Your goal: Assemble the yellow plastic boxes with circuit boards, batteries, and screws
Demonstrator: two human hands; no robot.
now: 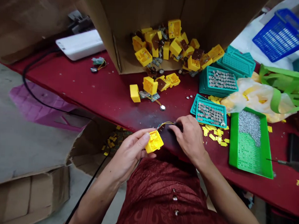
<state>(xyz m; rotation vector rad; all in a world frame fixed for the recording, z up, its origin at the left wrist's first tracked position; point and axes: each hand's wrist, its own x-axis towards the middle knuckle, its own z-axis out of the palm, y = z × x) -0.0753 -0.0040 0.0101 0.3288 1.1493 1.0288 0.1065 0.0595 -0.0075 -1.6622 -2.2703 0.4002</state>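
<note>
My left hand (131, 149) is closed around a small yellow plastic case (154, 142), its open hollow side turned up. Thin yellow and greenish wires (166, 123) run from behind the case toward my right hand (191, 137). That hand's fingers pinch a small dark part (180, 126) at the wires' end, mostly covered by the fingers. Just beyond the hands lie yellow cases (150, 85), circuit boards and a round silver piece (162, 108) on a wire. By my right hand sits a teal tray (212, 111) of round silver cells, with yellow plastic tabs (219, 138) scattered below it.
A large cardboard box (112, 34) at the back holds many yellow cases. Stacked teal trays (218, 82), a green tray (251, 166) of small metal pieces and a screwdriver (292, 164) occupy the right. A black cable (65, 111) hangs across the left table edge.
</note>
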